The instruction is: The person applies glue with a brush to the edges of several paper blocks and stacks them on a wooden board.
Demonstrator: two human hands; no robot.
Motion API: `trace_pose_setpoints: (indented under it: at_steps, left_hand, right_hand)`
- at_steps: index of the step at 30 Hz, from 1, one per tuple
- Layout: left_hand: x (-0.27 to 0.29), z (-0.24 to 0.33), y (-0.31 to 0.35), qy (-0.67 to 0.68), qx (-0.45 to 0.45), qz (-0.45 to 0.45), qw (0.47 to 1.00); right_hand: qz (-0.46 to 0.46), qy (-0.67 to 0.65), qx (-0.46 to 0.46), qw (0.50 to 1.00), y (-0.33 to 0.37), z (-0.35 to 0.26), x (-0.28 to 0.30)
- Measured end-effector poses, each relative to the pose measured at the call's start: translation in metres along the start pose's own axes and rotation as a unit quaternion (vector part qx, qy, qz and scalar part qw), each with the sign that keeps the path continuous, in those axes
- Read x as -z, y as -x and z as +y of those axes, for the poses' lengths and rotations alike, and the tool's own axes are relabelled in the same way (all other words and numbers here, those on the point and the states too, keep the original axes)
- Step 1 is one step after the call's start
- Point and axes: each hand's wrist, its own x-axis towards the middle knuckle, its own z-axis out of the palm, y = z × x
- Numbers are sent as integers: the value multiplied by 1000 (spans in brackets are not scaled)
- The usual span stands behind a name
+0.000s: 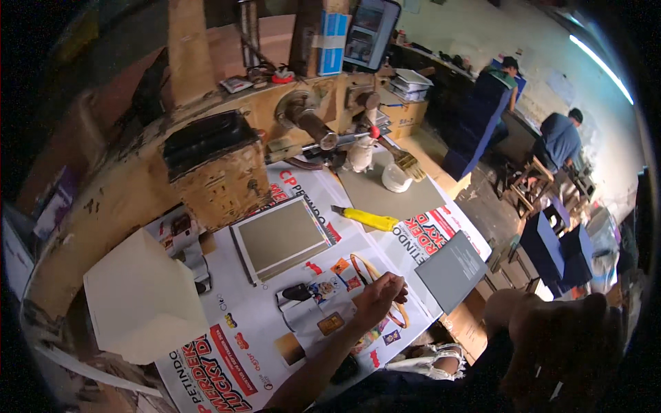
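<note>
My left hand [383,297] hovers over the printed poster sheet [255,306] on the table, its fingers curled in. Whatever may be inside its grip is hidden. A thin tan loop [401,318] shows beside and behind that hand. To its right, a grey rectangular board [451,272] overhangs the table edge. My right hand [551,330] is raised close to the camera at the lower right, dark and blurred, so its fingers cannot be made out. Farther off lie a yellow cutter knife [370,219] and a stack of grey boards with white edges [286,239].
Cream paper sheets [141,299] lie at the left. Behind stand a wooden box with a black top [217,168], a metal clamp-like fitting [310,120], a white cup [396,178] and a brush [411,165]. Two people [556,138] sit working at the far right.
</note>
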Motion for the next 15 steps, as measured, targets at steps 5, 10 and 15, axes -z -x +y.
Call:
trace_pose_setpoints:
  at_steps: [5, 10, 15]
  left_hand:
    - [-8, 0, -3, 56, 3, -14, 998]
    - [2, -5, 1, -4, 12, 3, 1000]
    - [-6, -7, -3, 29, 27, -17, 999]
  right_hand:
    - [-7, 11, -18, 1000, 5, -13, 7]
    - [-13, -5, -22, 1000, 1, -13, 3]
    - [-6, 21, -33, 999, 12, -19, 15]
